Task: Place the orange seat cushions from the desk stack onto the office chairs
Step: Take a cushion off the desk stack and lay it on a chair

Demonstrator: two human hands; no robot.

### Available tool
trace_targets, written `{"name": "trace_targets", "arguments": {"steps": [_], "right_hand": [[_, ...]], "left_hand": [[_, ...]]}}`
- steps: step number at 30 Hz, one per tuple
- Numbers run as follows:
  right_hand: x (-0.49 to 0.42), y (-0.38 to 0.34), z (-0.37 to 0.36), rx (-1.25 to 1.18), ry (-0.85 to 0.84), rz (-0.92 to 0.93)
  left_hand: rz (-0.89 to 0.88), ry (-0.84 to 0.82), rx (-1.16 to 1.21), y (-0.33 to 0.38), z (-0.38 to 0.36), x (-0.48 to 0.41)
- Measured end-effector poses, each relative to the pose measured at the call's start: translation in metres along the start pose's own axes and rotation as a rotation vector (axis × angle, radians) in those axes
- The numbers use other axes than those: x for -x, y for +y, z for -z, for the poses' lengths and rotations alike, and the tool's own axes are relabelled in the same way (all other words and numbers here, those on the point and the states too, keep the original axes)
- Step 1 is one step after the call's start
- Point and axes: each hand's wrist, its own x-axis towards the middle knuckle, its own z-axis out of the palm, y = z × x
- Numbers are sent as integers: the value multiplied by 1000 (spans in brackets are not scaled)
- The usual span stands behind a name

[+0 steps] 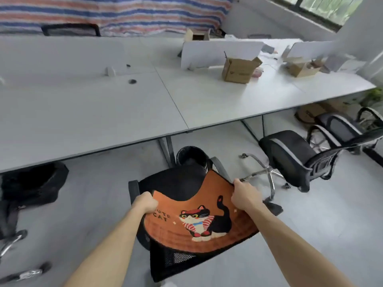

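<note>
Item: 1 orange seat cushion (pixel 199 222), cat print, draped over black office chair (pixel 176 183) at 6 o'clock. My left hand (pixel 146 204) grips its 9 o'clock edge; my right hand (pixel 245 196) pinches 2 o'clock corner. Cushion sags between my hands. Desk (pixel 124 104) at 12 o'clock.

Cushion (pixel 199 216) on chair (pixel 178 183) before desk (pixel 103 112)

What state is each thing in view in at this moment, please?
orange cushion: held by two corners, sagging, not yet laid flat.
left hand: grips cushion's left corner.
right hand: grips its right corner.
near chair: seat partly covered.
second chair: seat bare.
cardboard box: flaps open.
</note>
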Motion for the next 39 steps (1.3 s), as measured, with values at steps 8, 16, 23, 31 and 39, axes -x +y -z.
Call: {"name": "trace_targets", "arguments": {"steps": [8,16,23,31,39], "right_hand": [[-102,-19,-49,13,-145,27],[-228,-43,-146,-270,-63,66],[-283,-39,-268,-438,-179,-127],[-290,-14,-308,-386,-200,-165],[-295,-18,-318,-385,-103,-168]], "left_hand": [[184,82,103,12,-32,-62],[422,306,260,11,-86,-159],[598,248,288,-22,-170,-229],[683,276,277,-33,-216,-241],[644,394,263,-33,-215,-254]]}}
